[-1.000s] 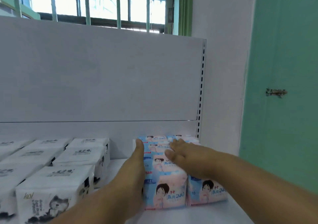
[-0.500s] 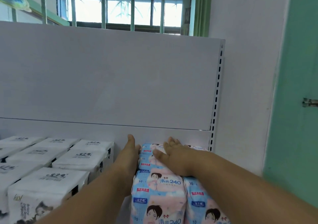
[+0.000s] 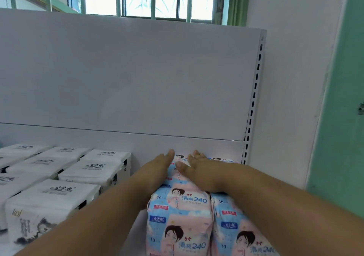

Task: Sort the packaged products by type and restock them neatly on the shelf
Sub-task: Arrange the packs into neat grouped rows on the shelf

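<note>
While pressed flat with straight fingers, left hand (image 3: 157,169) against the left side of the pink-and-blue packs (image 3: 179,216), right hand (image 3: 202,172) on top; nothing gripped. Packs at shelf (image 3: 136,230) right end, white tissue packs (image 3: 65,177) leftward.

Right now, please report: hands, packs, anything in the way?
Left hand flat against pink packs' left side; right hand flat on top. Packs at shelf's right end. White packs left, apart. Nothing blocking.
</note>
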{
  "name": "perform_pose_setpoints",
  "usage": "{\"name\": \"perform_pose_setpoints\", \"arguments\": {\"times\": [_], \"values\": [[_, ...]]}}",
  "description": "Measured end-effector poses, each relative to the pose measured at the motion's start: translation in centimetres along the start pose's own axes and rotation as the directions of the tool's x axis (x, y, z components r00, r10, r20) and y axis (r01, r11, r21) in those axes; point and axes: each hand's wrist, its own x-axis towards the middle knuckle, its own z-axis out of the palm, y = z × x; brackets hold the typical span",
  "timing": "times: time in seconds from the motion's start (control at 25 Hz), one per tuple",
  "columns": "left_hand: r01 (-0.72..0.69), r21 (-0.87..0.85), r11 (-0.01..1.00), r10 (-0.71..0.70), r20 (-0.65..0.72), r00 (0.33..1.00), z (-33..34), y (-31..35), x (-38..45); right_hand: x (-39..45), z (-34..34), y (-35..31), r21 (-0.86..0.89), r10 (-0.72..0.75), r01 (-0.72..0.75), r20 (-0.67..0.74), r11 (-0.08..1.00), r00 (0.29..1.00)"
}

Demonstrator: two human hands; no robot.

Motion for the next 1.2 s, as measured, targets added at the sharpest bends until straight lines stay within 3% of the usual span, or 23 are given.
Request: {"name": "perform_pose_setpoints", "arguments": {"times": [0.12, 0.2, 0.24, 0.36, 0.52, 0.6, 0.72, 0.76, 0.84, 0.96, 1.04, 1.12, 1.2], "values": [[-0.157, 0.480, 0.863, 0.174, 0.009, 0.985, -0.5, 1.0, 0.0, -1.6, -1.8, 0.6, 0.024, -0.005, 0.006, -0.043, 1.000, 0.999], [-0.268, 0.730, 0.629, 0.277, 0.112, 0.954, -0.4, 1.9, 0.6, -3.0, -2.7, 1.8, -0.027, 0.010, -0.012, -0.089, 1.000, 0.996], [-0.329, 0.782, 0.529, 0.296, 0.193, 0.935, -0.1, 2.3, 1.0, -3.4, -2.7, 2.6, -0.064, 0.029, -0.035, -0.094, 0.997, 0.995], [-0.396, 0.848, 0.353, 0.163, 0.361, 0.918, 1.7, 1.8, 2.1, -3.9, -1.2, 3.8, -0.091, 0.086, -0.088, -0.031, 0.992, 0.996], [-0.394, 0.899, 0.193, 0.111, 0.379, 0.919, 2.2, 0.8, 3.8, -3.0, -0.2, 3.9, -0.051, 0.104, -0.105, -0.026, 0.993, 0.994], [-0.395, 0.904, 0.166, 0.109, 0.381, 0.918, 2.0, 1.5, 2.4, -3.3, -0.6, 3.9, -0.059, 0.114, -0.116, -0.026, 0.992, 0.993], [-0.428, 0.830, 0.357, 0.275, 0.345, 0.897, 1.1, 2.8, -1.0, -5.1, -1.2, 3.4, -0.051, 0.032, -0.036, -0.087, 0.998, 0.996], [-0.470, 0.802, 0.368, 0.297, 0.378, 0.877, 0.3, 3.2, -2.5, -6.5, -1.4, 3.5, -0.029, 0.006, -0.008, -0.082, 1.000, 0.997], [-0.514, 0.802, 0.305, 0.231, 0.461, 0.857, -1.2, 3.4, -5.3, -10.2, -3.1, 2.6, 0.029, 0.015, -0.014, -0.047, 0.999, 0.999], [-0.557, 0.828, 0.063, 0.211, 0.535, 0.818, -2.2, 1.3, -7.5, -14.0, -2.6, 3.3, -0.029, 0.088, -0.087, 0.034, 0.996, 0.996], [-0.581, 0.813, 0.032, 0.275, 0.552, 0.787, -1.6, -0.2, -7.1, -11.4, -0.3, 3.6, -0.078, 0.125, -0.121, 0.053, 0.990, 0.991], [-0.589, 0.807, 0.046, 0.341, 0.542, 0.768, -0.8, -1.1, -6.7, -8.9, 3.2, 7.0, -0.121, 0.018, -0.008, 0.083, 0.993, 0.996], [-0.585, 0.810, 0.036, 0.425, 0.517, 0.743, -0.4, -1.7, -6.3, -9.4, 4.1, 6.4, -0.096, -0.003, 0.001, -0.025, 0.995, 1.000]]}}
